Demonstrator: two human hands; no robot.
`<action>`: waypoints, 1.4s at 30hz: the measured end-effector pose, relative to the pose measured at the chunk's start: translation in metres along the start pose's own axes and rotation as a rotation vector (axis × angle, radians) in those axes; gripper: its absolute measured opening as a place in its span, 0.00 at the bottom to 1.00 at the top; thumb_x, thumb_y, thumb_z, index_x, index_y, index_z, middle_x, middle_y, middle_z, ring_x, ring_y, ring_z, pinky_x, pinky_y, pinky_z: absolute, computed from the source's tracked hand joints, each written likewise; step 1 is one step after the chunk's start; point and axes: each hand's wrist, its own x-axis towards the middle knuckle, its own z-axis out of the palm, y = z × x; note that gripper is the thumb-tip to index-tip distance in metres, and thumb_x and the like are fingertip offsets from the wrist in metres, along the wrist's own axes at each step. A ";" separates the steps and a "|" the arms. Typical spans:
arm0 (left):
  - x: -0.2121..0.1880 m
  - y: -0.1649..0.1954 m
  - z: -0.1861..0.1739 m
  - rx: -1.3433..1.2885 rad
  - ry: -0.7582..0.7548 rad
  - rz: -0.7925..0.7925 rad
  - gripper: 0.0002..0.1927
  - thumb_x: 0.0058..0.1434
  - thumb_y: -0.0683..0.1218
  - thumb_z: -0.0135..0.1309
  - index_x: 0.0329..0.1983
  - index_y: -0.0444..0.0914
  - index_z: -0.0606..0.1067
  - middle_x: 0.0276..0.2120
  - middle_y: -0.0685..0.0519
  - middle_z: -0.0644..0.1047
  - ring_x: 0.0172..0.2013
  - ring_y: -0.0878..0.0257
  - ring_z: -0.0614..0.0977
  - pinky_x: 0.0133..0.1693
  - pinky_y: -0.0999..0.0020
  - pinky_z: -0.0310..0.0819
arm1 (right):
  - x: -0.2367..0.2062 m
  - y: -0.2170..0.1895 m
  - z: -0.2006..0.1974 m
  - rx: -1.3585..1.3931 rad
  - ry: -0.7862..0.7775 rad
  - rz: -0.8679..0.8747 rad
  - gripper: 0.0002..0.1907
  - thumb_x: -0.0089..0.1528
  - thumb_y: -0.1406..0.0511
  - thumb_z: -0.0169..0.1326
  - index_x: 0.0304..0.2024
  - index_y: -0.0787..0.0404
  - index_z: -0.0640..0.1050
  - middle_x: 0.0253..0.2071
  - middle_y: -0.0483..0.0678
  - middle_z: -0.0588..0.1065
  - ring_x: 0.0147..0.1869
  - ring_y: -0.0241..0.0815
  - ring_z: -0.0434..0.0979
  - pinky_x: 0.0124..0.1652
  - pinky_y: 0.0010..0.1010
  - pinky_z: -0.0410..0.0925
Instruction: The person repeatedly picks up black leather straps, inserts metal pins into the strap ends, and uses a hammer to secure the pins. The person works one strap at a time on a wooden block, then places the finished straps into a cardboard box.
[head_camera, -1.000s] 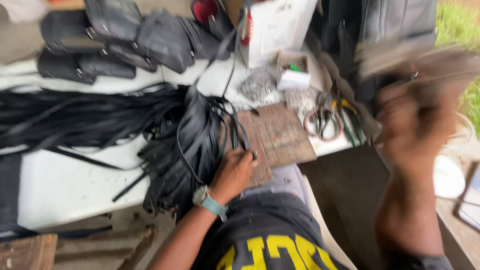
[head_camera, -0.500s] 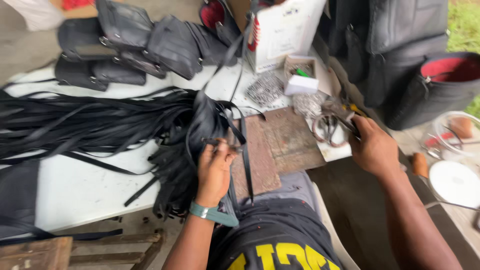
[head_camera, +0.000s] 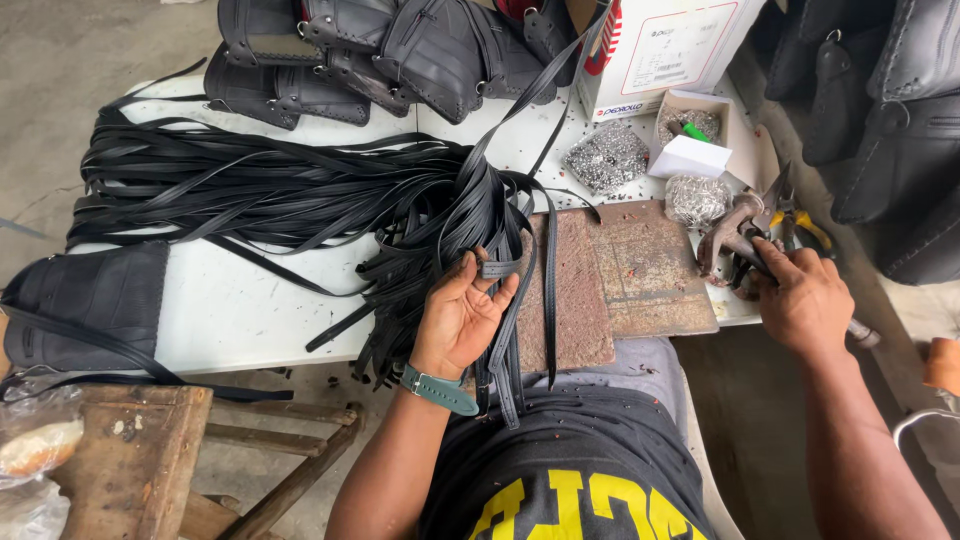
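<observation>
Head cam: my left hand (head_camera: 462, 318) has its fingers curled loosely on one black strap (head_camera: 503, 300) at the counter (head_camera: 230, 310) edge, right hand (head_camera: 805, 305) clamped on the punch pliers (head_camera: 735, 240). Looks like strap-punching; next I'd bring the pliers over.

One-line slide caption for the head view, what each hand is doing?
Left hand lifts a black strap from the strap pile; right hand grips a metal hand tool at the table edge.
</observation>
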 end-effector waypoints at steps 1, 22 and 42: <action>-0.001 0.001 0.001 0.001 -0.007 0.002 0.07 0.71 0.45 0.52 0.42 0.41 0.80 0.43 0.58 0.83 0.50 0.62 0.82 0.60 0.56 0.72 | 0.001 -0.001 -0.001 0.008 0.000 -0.002 0.24 0.64 0.59 0.61 0.64 0.41 0.79 0.43 0.44 0.75 0.50 0.48 0.76 0.50 0.39 0.71; -0.003 -0.070 0.033 1.947 -0.526 0.547 0.21 0.67 0.41 0.51 0.61 0.27 0.68 0.41 0.40 0.80 0.37 0.44 0.81 0.42 0.49 0.74 | 0.002 -0.102 -0.172 0.409 0.181 -0.397 0.15 0.68 0.66 0.55 0.55 0.64 0.72 0.46 0.58 0.78 0.37 0.58 0.79 0.38 0.44 0.71; -0.074 0.073 -0.013 1.806 0.192 0.466 0.12 0.73 0.47 0.46 0.44 0.32 0.62 0.30 0.44 0.81 0.32 0.56 0.87 0.34 0.61 0.80 | 0.023 -0.041 -0.068 -0.004 0.095 -0.193 0.26 0.54 0.57 0.65 0.57 0.46 0.81 0.45 0.48 0.78 0.48 0.53 0.78 0.44 0.41 0.70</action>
